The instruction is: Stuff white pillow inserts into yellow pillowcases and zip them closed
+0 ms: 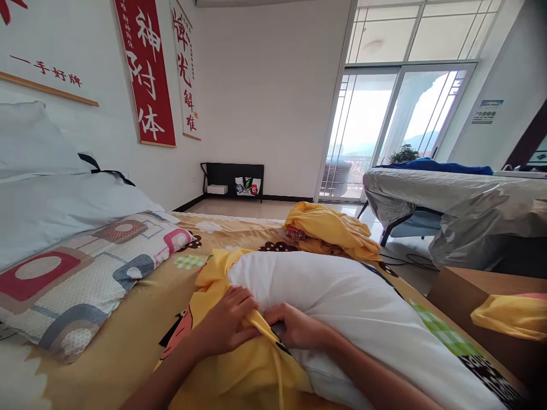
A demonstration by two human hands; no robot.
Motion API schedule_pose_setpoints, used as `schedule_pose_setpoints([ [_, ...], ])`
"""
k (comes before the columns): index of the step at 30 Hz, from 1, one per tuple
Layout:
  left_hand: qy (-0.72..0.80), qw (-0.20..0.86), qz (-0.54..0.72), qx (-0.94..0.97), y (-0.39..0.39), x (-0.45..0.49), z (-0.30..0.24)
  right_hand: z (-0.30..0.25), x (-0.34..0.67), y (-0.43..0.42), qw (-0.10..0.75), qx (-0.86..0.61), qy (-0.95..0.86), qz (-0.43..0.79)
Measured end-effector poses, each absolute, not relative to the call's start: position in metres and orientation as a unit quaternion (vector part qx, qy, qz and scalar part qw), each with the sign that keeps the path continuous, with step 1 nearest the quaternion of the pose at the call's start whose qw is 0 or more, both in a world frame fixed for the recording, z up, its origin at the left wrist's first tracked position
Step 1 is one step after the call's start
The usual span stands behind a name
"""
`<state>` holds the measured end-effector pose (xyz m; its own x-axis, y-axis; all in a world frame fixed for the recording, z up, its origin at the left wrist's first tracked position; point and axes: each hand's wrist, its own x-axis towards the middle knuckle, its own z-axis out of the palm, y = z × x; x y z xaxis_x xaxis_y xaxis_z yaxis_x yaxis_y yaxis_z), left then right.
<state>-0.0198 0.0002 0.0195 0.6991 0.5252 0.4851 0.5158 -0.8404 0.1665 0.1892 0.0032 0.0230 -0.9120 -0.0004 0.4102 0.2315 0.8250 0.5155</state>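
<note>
Your left hand (228,324) pinches the yellow pillowcase (239,370) edge, fingers (248,307) closed on the cloth, while your right hand (299,330) presses flat, fingers together, on the white pillow (350,307) lying on the bed (128,341). You appear mid-way through casing it; next likely calls for drawing the cloth farther along. 1 patterned pillow (85,273) sits left.

The white pillow (342,302) is smooth matt cloth. The yellow pillowcase (243,370) is soft printed fabric, creased. The patterned pillow (85,273) looks finely textured. The cover (461,199) on the far furniture is shiny, crinkled silver sheeting.
</note>
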Motion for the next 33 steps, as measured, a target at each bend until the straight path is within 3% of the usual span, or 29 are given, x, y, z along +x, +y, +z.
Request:
schedule_pose_setpoints([
  [2,0.335,0.003,0.271,0.902,0.000,-0.041,0.008,0.037,0.197,-0.015,0.163,-0.211,-0.963,0.039],
  [4,0.401,-0.012,0.284,0.871,-0.002,-0.062,-0.009,0.051,0.205,-0.034,0.158,-0.306,-0.912,0.223],
  [6,0.478,-0.001,0.305,0.823,-0.006,-0.083,-0.028,0.065,0.210,-0.049,0.138,-0.351,-0.894,0.241],
  [10,0.621,0.095,0.353,0.693,-0.020,-0.127,-0.064,0.087,0.207,-0.053,0.084,-0.397,-0.902,0.151],
  [13,0.669,0.218,0.286,0.650,-0.028,-0.148,-0.079,0.088,0.188,-0.030,0.050,-0.420,-0.894,0.144],
  [15,0.661,0.265,0.240,0.659,-0.030,-0.155,-0.081,0.078,0.168,-0.011,0.015,-0.422,-0.894,0.149],
  [18,0.612,0.340,0.267,0.663,-0.025,-0.161,-0.072,0.050,0.136,0.009,-0.019,-0.435,-0.879,0.196],
  [22,0.561,0.524,0.354,0.535,-0.008,-0.183,-0.051,0.027,0.114,0.012,-0.008,-0.434,-0.858,0.275],
  [24,0.552,0.557,0.385,0.488,0.003,-0.197,-0.044,0.029,0.117,0.014,0.031,-0.430,-0.849,0.306],
  [27,0.602,0.430,0.374,0.560,0.015,-0.209,-0.045,0.043,0.132,0.015,0.098,-0.451,-0.823,0.331],
  [30,0.708,0.097,0.347,0.607,0.003,-0.200,-0.059,0.060,0.157,-0.002,0.131,-0.455,-0.832,0.291],
  [33,0.610,-0.164,0.393,0.668,-0.035,-0.166,-0.085,0.061,0.195,-0.038,0.143,-0.348,-0.921,0.098],
])
